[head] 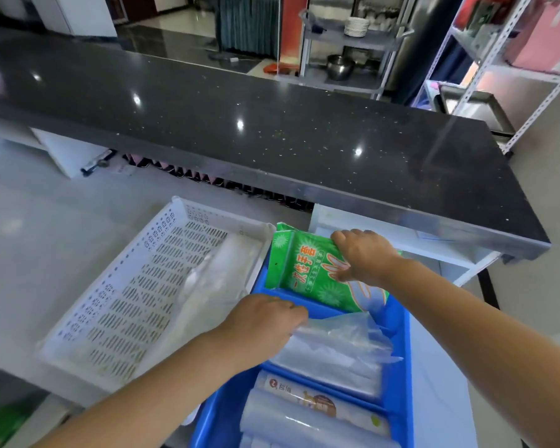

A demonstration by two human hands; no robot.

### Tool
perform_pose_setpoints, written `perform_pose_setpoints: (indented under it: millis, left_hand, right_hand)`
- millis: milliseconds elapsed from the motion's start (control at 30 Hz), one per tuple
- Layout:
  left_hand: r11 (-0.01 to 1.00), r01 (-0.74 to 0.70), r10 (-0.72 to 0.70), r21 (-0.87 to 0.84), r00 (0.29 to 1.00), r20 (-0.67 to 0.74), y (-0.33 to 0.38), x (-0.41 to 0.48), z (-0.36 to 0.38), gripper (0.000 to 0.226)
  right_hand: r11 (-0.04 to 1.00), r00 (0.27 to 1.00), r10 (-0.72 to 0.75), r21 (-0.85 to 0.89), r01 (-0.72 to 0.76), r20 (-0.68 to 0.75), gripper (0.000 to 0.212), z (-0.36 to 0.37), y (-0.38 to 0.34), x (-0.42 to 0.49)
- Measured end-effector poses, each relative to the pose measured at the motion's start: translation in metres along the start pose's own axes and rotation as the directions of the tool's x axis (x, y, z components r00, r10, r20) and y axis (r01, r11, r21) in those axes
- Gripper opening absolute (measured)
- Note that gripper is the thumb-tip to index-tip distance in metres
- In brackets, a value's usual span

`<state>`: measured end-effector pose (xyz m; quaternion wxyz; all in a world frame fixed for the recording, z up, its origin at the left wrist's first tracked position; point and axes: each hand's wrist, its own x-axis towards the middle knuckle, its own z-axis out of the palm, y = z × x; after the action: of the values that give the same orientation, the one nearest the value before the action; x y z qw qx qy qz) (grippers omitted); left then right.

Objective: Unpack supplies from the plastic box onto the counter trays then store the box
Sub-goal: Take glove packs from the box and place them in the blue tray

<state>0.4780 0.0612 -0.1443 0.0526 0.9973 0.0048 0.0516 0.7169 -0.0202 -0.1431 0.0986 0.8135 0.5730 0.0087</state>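
Black counter [272, 124]: a long, dark, speckled top running across the far side, raised above the work surface.
White surface [46, 221]: the lower level just below the black counter; the box and the tray both sit on it.
White box [156, 234]: a perforated plastic box on the left, lying at an angle, touching the tray's left side; some clear plastic film [214, 286] lies against its right wall.
Blue tray [401, 367]: a divided tray on the right, with its compartments one behind the other.
Clear bags [337, 350]: a loose stack in the middle compartment.
Green packet [304, 270]: a flat printed packet in the far compartment, tilted up, with its top edge leaning over the tray's far rim.
Roll [320, 402]: rolled clear plastic with a printed label, lying across the near compartment.
Left hand [265, 324]: fingers curled over the left edge of the clear bags, with the tips hidden in the plastic.
Right hand [362, 253]: grips the green packet's upper right corner, fingers over the top edge, thumb on the printed face.
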Motion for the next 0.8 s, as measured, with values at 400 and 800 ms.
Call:
perform_pose_setpoints:
  millis: [400,800]
  left_hand:
    - [0.995,-0.036,0.04,-0.096,0.998,0.046,0.011,0.023,0.01,0.018]
    - [0.998,0.054,-0.053,-0.045,0.998,0.024,0.002,0.054,0.017,0.013]
  right_hand:
    - [0.995,0.988,-0.055,0.072,0.065,-0.141,0.087,0.005,0.008,-0.006]
    - [0.799,0.938,0.161,0.599,0.06,-0.308,0.027,-0.002,0.002,-0.04]
